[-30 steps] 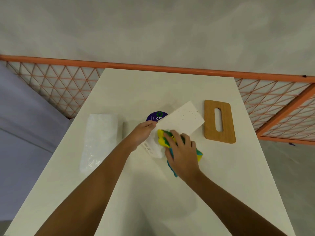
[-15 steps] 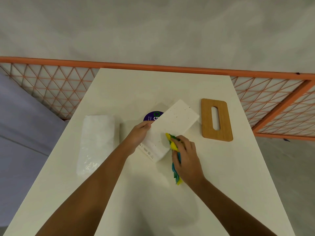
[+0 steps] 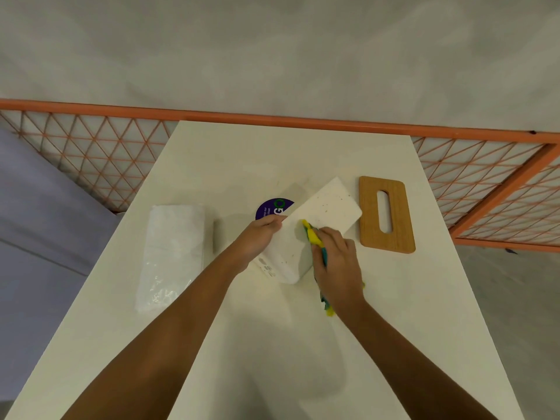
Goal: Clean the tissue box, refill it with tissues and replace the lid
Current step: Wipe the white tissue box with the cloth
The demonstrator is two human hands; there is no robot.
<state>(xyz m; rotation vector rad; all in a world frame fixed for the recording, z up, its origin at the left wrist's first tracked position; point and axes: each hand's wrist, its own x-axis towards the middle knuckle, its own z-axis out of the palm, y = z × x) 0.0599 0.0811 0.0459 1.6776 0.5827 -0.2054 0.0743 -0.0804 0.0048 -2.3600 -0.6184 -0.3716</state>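
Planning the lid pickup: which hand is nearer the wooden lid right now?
Right. The right hand, holding the cloth against the tissue box, is just left of the wooden lid; the left hand holds the box's other side, farther left.

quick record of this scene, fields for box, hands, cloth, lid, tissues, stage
tissue box: white, speckled, tilted on the table, lid off
left hand: grips the box's left edge
right hand: holds the cloth against the box
cloth: yellow and teal, bunched
lid: wooden, slotted, flat, right of the box, apart
tissue pack: wrapped, left of the box
stage: wiping; refill not yet done
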